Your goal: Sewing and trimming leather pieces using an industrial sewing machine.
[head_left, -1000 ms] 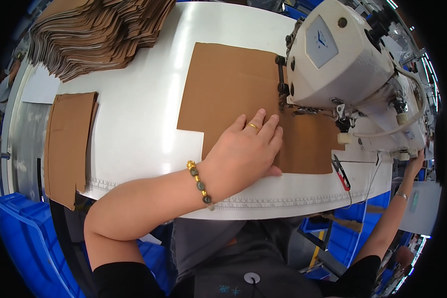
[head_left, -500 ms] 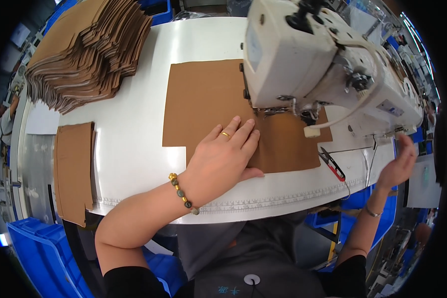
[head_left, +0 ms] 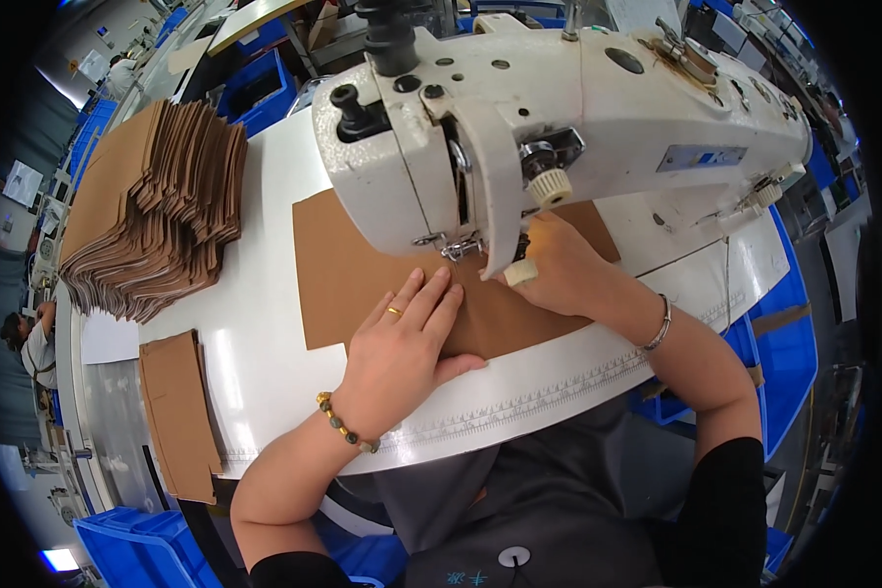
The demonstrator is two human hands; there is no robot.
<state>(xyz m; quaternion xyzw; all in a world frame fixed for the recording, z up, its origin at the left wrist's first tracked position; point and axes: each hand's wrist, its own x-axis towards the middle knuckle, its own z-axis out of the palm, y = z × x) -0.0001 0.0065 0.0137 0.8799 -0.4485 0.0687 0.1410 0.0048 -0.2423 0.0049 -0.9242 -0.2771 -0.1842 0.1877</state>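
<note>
A brown flat panel, leather-like, lies on the white table under the needle end of a sewing machine. My left hand rests flat on the panel's near part, fingers stretched out toward the presser foot. It holds nothing. Just right of the needle area is my right hand, its fingers curled in behind the machine's head. Their tips are hidden, so I cannot make out what they hold. The thread snips do not show in the current view.
A tall stack of brown panels stands at the left of the table. Nearer lies a smaller pile of brown pieces. A ruler strip runs along the front edge. Blue bins stand beside the table. Another person is far left.
My right hand has come in from the right to the needle area. My left hand stays flat on the panel. The snips seen right of the panel are out of sight. The view has shifted.
</note>
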